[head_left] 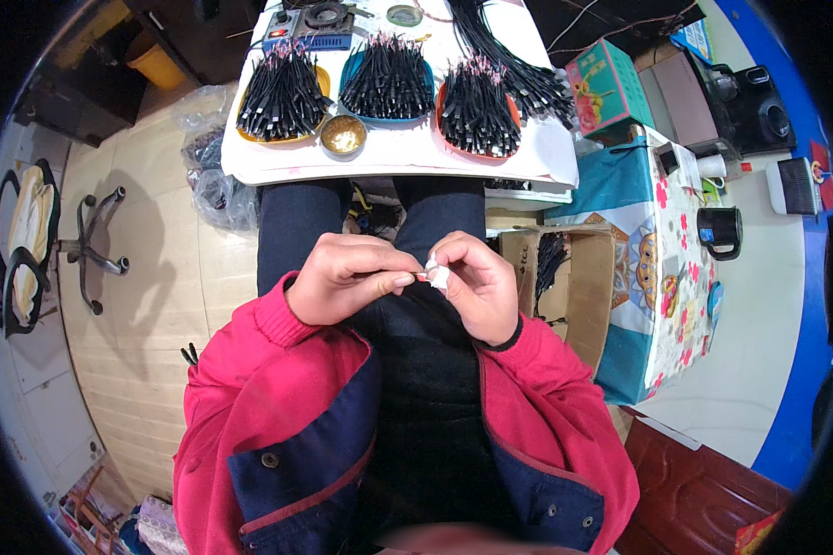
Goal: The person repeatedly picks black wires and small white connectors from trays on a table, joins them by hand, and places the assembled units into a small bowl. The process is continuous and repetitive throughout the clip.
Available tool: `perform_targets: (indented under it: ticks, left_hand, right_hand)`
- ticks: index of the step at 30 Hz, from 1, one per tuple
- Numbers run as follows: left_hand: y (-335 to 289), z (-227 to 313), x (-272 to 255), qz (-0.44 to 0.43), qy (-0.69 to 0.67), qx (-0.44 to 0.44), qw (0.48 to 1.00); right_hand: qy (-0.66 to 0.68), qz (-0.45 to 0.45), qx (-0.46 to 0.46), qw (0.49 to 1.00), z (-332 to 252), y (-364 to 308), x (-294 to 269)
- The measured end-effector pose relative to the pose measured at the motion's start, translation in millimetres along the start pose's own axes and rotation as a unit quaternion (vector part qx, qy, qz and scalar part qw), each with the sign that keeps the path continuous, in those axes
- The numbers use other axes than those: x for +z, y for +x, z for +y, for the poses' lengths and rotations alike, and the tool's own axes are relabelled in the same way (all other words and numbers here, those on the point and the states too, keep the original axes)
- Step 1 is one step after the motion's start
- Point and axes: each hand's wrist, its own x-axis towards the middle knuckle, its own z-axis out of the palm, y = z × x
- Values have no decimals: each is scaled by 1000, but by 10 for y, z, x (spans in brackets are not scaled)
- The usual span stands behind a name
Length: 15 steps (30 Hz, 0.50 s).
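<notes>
Wood-look floor (148, 305) fills the left side, with a black office chair (18, 245) and its star base (97, 242) well apart from the person. The white counter (398, 153) sits at the top, straight ahead of the knees. On it are three shallow trays heaped with short black cable pieces: an orange tray (282, 97) at left, a blue tray (387, 81) in the middle, a red tray (475, 111) at right. A long bundle of black cables (509, 55) runs down the right part of the counter beside the red tray. A small brass-coloured bowl (343, 134) sits between the orange and blue trays, near the front edge. A blue device with a round top (310, 28) is at the far edge.

To the right stands a side table with a flowered cloth (657, 268), carrying a black mug (720, 229) and a green box (606, 88). An open cardboard box (565, 277) with more black cables stands between it and the person's legs. Clear plastic bags (215, 180) lie on the floor by the counter's left corner.

The person wears a red jacket with navy lining (278, 407). Both hands are raised over the lap, touching each other. Left hand (347, 277): fingers clenched, pinching a tiny red-tipped piece (420, 276) at thumb and forefinger. Right hand (477, 282): fingers curled, grasping a small white piece (438, 275). The red-tipped piece meets the white piece right between the two hands. Too small to tell more.
</notes>
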Motion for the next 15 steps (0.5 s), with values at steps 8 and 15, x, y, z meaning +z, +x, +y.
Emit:
perform_targets:
  ticks: [8,15]
  left_hand:
    - [68,36,-114,40,76,10,996]
    - [237,20,-601,141,431,49,890]
  right_hand:
    - [-209,-77,-186,957,11,355,-211]
    - [-162,42,-83,982,293,489,-221]
